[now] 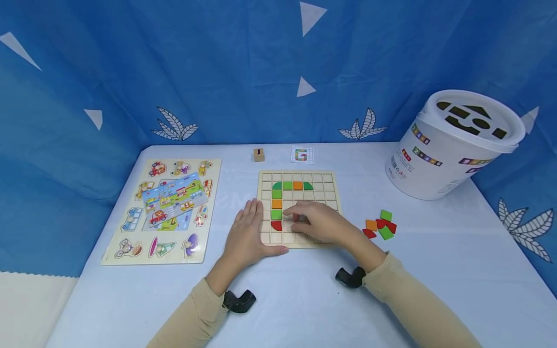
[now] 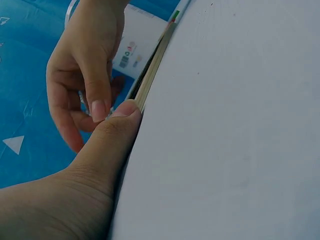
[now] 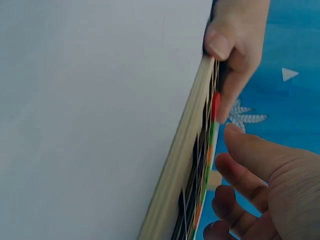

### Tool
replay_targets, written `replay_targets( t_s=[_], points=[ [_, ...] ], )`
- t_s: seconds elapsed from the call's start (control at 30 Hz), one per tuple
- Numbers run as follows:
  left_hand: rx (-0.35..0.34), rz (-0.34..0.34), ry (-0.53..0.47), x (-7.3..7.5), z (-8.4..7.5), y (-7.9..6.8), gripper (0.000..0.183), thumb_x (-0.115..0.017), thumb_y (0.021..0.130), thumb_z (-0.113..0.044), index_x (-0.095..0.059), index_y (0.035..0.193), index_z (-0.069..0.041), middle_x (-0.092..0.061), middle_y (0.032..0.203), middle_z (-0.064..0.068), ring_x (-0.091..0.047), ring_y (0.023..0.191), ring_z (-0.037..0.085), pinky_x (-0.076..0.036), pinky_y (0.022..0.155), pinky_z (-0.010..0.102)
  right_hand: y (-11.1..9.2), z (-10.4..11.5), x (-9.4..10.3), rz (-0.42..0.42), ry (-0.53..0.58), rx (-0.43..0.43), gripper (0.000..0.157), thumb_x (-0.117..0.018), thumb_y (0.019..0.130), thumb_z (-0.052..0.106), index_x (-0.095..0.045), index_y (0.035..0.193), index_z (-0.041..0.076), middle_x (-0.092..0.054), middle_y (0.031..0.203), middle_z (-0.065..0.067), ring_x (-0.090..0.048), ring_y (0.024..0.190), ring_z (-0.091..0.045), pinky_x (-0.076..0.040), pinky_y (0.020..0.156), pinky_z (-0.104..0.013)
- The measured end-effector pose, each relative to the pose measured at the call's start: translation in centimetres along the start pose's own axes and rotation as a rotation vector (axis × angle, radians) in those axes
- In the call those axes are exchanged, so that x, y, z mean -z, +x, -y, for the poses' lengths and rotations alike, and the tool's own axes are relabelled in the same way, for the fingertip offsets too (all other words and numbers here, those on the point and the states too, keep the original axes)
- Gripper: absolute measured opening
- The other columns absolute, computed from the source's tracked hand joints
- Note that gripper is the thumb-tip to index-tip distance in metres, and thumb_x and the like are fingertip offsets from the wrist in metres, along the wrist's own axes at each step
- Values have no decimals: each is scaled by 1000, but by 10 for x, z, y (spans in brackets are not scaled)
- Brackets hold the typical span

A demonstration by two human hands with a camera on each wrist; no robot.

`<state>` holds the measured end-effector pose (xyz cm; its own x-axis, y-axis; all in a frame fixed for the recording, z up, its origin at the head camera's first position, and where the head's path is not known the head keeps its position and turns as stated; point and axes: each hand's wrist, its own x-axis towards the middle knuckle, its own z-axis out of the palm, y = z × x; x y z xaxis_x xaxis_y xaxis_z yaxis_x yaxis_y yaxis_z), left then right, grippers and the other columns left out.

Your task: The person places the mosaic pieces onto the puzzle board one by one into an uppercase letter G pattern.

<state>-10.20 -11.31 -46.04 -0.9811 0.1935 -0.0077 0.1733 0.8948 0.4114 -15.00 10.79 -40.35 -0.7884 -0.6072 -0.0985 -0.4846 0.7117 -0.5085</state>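
A wooden grid board [image 1: 322, 194] lies mid-table, bearing a row of green and orange tiles with a column running down its left side. A red quarter-round tile [image 1: 276, 225] sits at the column's bottom. My left hand [image 1: 248, 237] rests along the board's left edge, fingers straight and thumb [image 2: 112, 132] at the front edge. Over the board hovers my right hand [image 1: 319, 222], its fingertips near the red tile and the green square [image 1: 276, 214]. In the right wrist view its thumb [image 3: 250, 147] and loosely bent fingers stand apart, nothing between them.
Loose red, green and orange tiles [image 1: 386, 233] lie right of the board. Behind it are a pattern card [image 1: 302, 155] and a wooden cube [image 1: 258, 154]. A white bucket [image 1: 431, 164] stands back right; a vehicle puzzle board [image 1: 109, 256] with picture cards lies left.
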Motion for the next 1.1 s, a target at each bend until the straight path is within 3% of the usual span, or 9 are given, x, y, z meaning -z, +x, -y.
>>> replay_targets(
  t_s=[0.5,0.83,1.1],
  points=[
    [-4,-10,-15,1,-1,-1,141,-72,59,-84,-16,158,-1,-14,167,13,-7,156,27,-12,126,46,-74,-78,48,-140,31,-209,41,-72,92,20,-63,132,18,-64,103,0,-51,70,-16,-48,49,-25],
    [-3,-1,-13,1,-2,-1,140,-71,60,-84,-15,158,-1,-11,167,12,-5,157,26,-11,127,46,-114,-122,65,-140,-25,-440,48,-73,91,22,-59,136,11,-63,106,-10,-53,84,-22,-53,65,-25],
    [-3,0,-17,1,-1,-1,139,-71,61,-83,-15,158,-1,-12,167,12,-5,157,26,-11,127,47,-125,-141,66,-126,-1,-442,46,-73,90,22,-62,131,4,-62,103,-12,-54,89,-23,-54,71,-28]
  ],
)
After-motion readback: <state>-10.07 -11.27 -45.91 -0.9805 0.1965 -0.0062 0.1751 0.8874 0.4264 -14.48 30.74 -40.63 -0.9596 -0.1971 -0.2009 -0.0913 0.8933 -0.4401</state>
